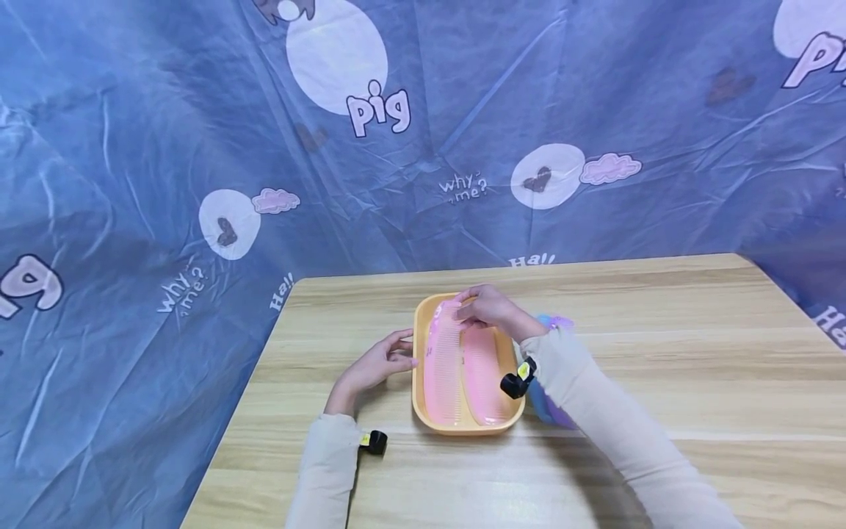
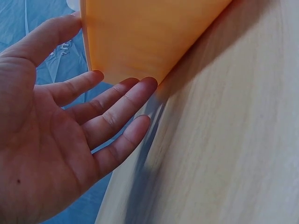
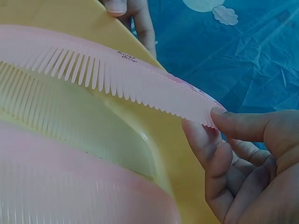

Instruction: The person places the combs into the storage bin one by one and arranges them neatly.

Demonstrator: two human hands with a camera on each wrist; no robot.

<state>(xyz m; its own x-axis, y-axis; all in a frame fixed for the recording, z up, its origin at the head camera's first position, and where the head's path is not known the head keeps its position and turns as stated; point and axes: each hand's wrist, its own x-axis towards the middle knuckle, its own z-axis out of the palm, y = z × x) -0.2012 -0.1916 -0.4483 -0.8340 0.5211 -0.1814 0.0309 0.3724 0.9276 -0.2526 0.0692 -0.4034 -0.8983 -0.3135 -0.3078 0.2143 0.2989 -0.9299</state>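
Table (image 1: 694, 353) | right hand (image 1: 490, 307) pinches pink comb (image 1: 441, 375) | left hand (image 1: 374, 365) spread against tray (image 1: 456, 429) | purple item (image 1: 560, 416): head view only

blue backdrop (image 1: 429, 147): "pig", "why me?", "Ha!!" | pink comb (image 3: 112, 57): "Beautiful", rest blurred

Right sleeve (image 1: 628, 437): long, off-white, creased fabric; terminates in a gathered right cuff (image 1: 548, 360), the reference part; right hand (image 1: 489, 305): bare, beyond the right cuff; black wrist unit (image 1: 512, 386): compact, rounded end, beside the right cuff; yellow label (image 1: 525, 369): on the wrist unit; left sleeve (image 1: 325, 470): long, off-white, creased, left of the right cuff; carries a second black unit (image 1: 378, 442) with a small yellow tag (image 1: 366, 439); left hand (image 1: 373, 364): bare, also left of the right cuff.
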